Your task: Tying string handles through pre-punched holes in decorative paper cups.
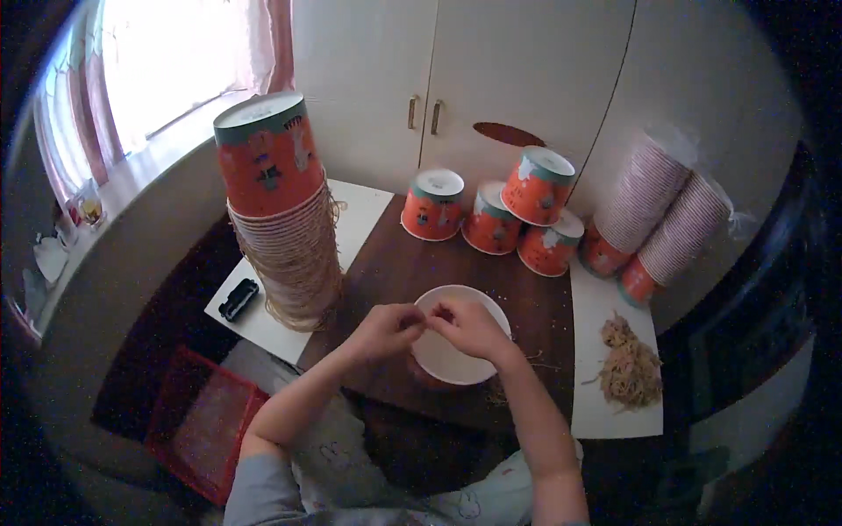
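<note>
A round paper bucket (456, 361) stands mouth up on the dark brown table, its white inside facing me. Over its left rim is my left hand (384, 331), fingers pinched together. My right hand (469, 327) is above the bucket's mouth, thumb and fingers closed close to the left fingertips. Whatever lies between the two pinches is too small to make out. Thin tan strands (542, 362) lie on the table just right of the bucket.
At left rises a tall stack of nested buckets (285, 254) with strands hanging round it. Several upside-down orange buckets (434, 206) stand at the back. Bagged bucket stacks (645, 197) and a tan strand pile (630, 373) are at right. A red basket (250, 412) sits low left.
</note>
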{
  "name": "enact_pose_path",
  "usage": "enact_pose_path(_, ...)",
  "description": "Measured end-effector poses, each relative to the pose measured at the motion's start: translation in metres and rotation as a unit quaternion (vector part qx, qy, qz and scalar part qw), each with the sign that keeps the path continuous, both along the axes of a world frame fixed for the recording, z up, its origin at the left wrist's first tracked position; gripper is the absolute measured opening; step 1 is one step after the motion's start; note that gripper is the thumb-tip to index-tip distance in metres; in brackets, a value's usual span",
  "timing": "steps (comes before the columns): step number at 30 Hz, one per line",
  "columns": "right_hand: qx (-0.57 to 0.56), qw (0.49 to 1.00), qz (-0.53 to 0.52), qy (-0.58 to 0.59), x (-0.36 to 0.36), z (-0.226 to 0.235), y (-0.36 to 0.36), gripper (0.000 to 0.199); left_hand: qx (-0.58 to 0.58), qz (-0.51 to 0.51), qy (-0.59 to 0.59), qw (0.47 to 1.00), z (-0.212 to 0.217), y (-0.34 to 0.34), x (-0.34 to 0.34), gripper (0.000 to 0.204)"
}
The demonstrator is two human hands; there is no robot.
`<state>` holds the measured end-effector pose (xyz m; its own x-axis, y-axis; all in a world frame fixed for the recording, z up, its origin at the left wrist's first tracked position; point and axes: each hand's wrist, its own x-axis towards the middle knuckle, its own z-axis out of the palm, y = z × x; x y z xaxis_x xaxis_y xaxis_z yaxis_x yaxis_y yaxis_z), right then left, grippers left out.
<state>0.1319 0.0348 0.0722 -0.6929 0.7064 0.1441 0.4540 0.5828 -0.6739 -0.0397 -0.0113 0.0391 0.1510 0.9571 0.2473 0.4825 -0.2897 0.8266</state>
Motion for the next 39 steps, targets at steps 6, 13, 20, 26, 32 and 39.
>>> enact_pose_path(6, 0.071, 0.997, -0.003, 0.033, -0.005, -0.001, 0.0, 0.018, -0.111, -0.047, -0.097, 0.988, -0.003, -0.002, -0.005, 0.022)
enact_pose_path(13, 0.254, 0.963, -0.075, 0.036, -0.001, -0.008, -0.012, 0.013, -0.141, -0.073, -0.143, 0.977, -0.007, 0.0, -0.01, 0.021)
enact_pose_path(20, 0.283, 0.957, -0.058, -0.007, 0.003, -0.015, -0.02, 0.013, -0.191, -0.073, -0.195, 0.959, -0.001, -0.001, -0.011, 0.02)
enact_pose_path(26, 0.301, 0.946, -0.114, -0.031, -0.013, -0.019, -0.049, 0.012, -0.188, -0.051, -0.184, 0.963, -0.004, 0.0, -0.018, 0.018)
enact_pose_path(32, 0.385, 0.921, -0.048, -0.02, -0.023, -0.033, -0.051, 0.011, -0.155, -0.075, -0.2, 0.965, -0.012, 0.003, -0.022, 0.012)
enact_pose_path(39, 0.14, 0.988, -0.031, 0.052, -0.02, -0.015, -0.02, 0.025, -0.087, -0.091, -0.18, 0.976, -0.017, 0.003, -0.023, 0.013)
